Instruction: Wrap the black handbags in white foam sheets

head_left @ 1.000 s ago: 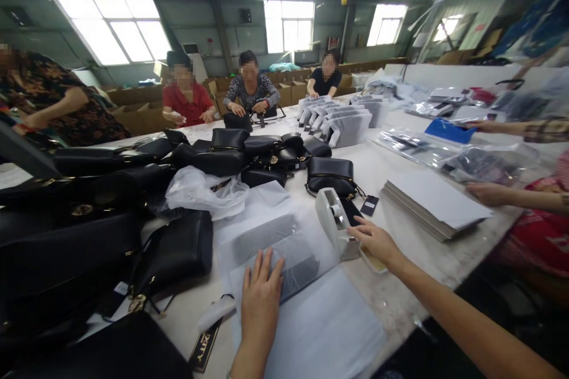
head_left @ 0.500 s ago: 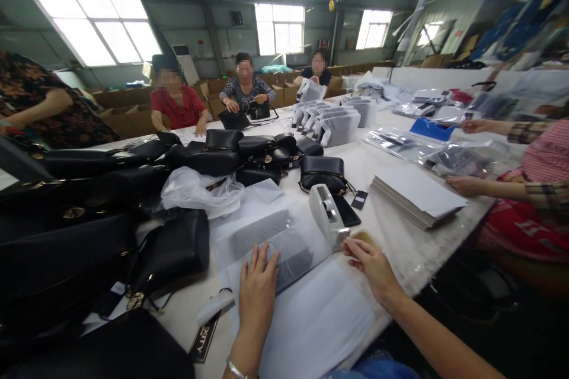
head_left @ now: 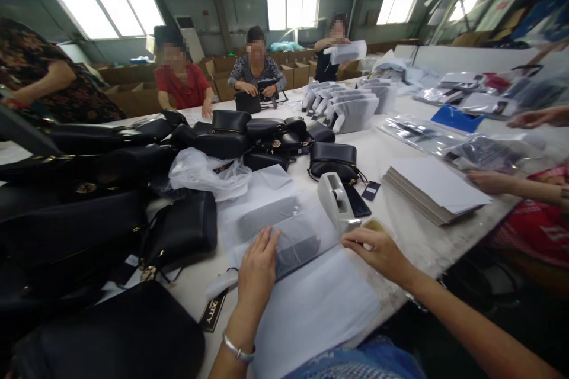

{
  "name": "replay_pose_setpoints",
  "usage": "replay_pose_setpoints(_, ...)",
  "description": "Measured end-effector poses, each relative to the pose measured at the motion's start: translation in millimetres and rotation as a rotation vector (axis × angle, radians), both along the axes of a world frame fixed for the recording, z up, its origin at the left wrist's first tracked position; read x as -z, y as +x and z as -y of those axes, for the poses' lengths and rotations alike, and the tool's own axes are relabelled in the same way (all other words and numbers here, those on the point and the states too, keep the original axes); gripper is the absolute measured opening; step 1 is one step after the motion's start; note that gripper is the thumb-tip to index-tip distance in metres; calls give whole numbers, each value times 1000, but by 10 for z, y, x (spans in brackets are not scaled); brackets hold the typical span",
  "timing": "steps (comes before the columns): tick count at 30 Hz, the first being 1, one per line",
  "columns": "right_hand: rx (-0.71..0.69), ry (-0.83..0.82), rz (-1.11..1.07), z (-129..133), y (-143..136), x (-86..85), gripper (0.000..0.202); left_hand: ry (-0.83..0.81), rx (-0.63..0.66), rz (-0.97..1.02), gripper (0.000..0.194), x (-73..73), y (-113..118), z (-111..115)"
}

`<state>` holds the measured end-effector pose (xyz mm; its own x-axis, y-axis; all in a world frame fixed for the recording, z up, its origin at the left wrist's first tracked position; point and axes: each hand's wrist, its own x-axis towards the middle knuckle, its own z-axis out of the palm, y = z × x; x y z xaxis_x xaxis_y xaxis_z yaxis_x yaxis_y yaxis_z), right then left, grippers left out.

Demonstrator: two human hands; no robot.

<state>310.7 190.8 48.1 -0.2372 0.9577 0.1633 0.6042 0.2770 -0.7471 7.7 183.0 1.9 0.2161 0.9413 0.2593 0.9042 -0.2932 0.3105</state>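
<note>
My left hand lies flat, fingers stretched out, on a black bag partly covered by thin white tissue paper. A paper-wrapped strap end and a black tag with gold lettering stick out to its left. My right hand is closed, thumb and fingertips pinched together above the paper's right edge. Whatever is in that pinch is too small to make out. Just beyond those fingertips stands a white tape dispenser. A tan, flat object lies behind my right hand, partly hidden.
Black handbags crowd the left side, with a crumpled plastic bag among them. A dark phone and a stack of white boards lie right. Wrapped bags stand farther back. Co-workers sit around; one person's hand is at right.
My right hand has moved slightly left, away from the dispenser's front end. My left hand stays on the wrapped bag. The view has tilted down, and a co-worker at the back raises a wrapped bag.
</note>
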Motion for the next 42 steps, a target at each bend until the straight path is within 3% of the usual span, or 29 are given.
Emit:
replay_pose_setpoints(3, -334, -9, 97, -247, -286, -329, 24, -52, -73, 81, 62, -32, -125, -46)
replay_pose_setpoints(5, -551, -17, 140, -456, -548, -461, 26, -57, -119, 126, 62, -12, -209, -84)
replay_pose_setpoints(9, -869, 47, 245, -914, -1160, -464, 23, -27, -155, 241, 55, 76, -340, -160)
replay_pose_setpoints(14, -979, 207, 638, -1362, -1806, -297, 18, -64, -148, 390, 60, 152, -414, -221)
replay_pose_setpoints(18, -1011, 338, 949, -1425, -2083, -269, 21, -70, -158, 420, 63, 196, -435, -237)
replay_pose_setpoints(21, -963, 356, 989, -1413, -2174, -264, 31, -46, -151, 437, 65, 235, -442, -237)
replay_pose_setpoints(26, -757, 261, 938, -1612, -2094, -236, 61, -52, -143, 449, 64, 257, -434, -239)
replay_pose_setpoints(30, -458, 233, 852, -1647, -1734, -210, 37, -42, -147, 405, 59, 206, -430, -225)
replay_pose_setpoints(32, -366, 261, 786, -1451, -1488, -150, 26, -31, -142, 355, 56, 157, -420, -205)
replay_pose_setpoints(35, -424, 334, 544, -926, -1134, 53, 27, 35, -142, 257, 53, 77, -343, -178)
replay_pose_setpoints(37, -528, 381, 454, -560, -971, 257, 42, 103, -133, 153, 49, 48, -243, -175)
replay_pose_setpoints(39, -567, 386, 466, -304, -892, 485, 70, 128, -95, 23, 45, 56, -132, -196)
replay_pose_setpoints(42, -550, 363, 516, -210, -886, 764, 91, 62, -33, -115, 53, 115, -45, -280)
